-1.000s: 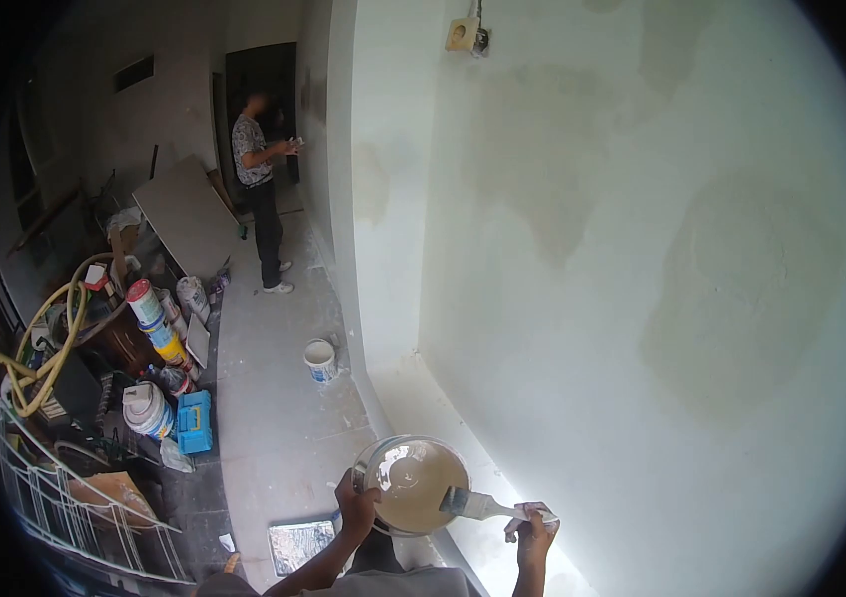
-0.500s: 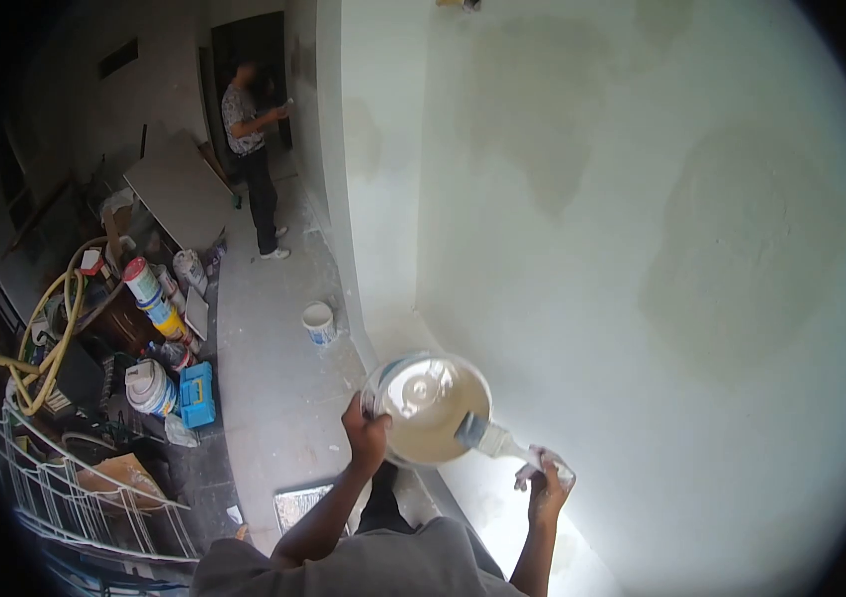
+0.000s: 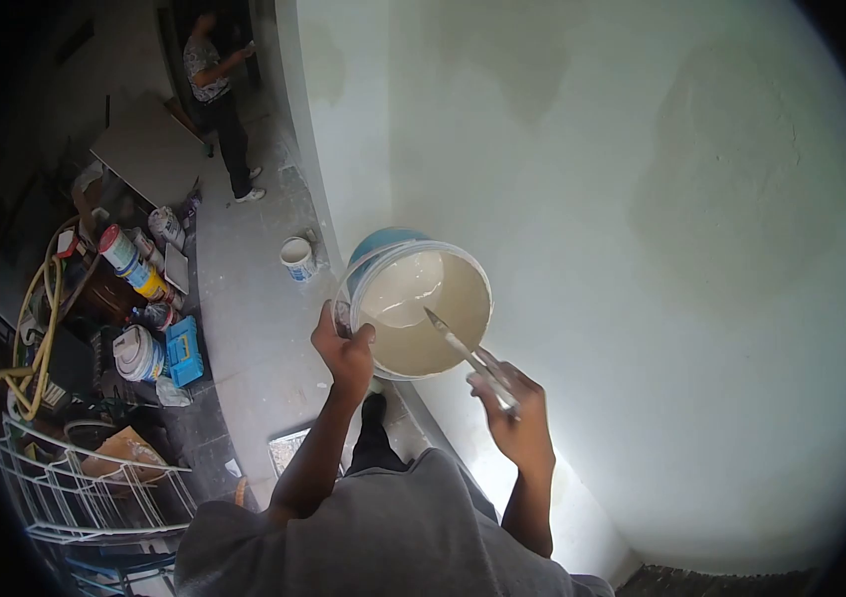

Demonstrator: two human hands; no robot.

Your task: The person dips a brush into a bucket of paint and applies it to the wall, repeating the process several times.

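My left hand (image 3: 346, 353) is closed on the left rim of a paint bucket (image 3: 472, 294), which has a blue outside and a thin handle. The bucket is tipped toward me, and pale, wet paint (image 3: 401, 291) shines inside it. In my right hand (image 3: 519, 406) is a paintbrush (image 3: 470, 358), gripped by its handle and seen edge-on. Its bristle end points up and left, overlapping the bucket's opening in this view. Beyond the bucket stands a pale wall (image 3: 542, 229) with a large darker damp-looking patch (image 3: 741, 189).
A white tub (image 3: 297, 261) stands on the floor ahead. To the left are a blue toolbox (image 3: 183, 350), lidded bucket (image 3: 134, 356), yellow hose (image 3: 37, 343), stacked cans (image 3: 134, 267) and white wire rack (image 3: 85, 493). Another person (image 3: 219, 109) stands at the back by a doorway.
The brush has turned from its broad face to its edge, and my right hand has moved up and left. The bucket appears higher and more of its inside shows. The view has tilted down.
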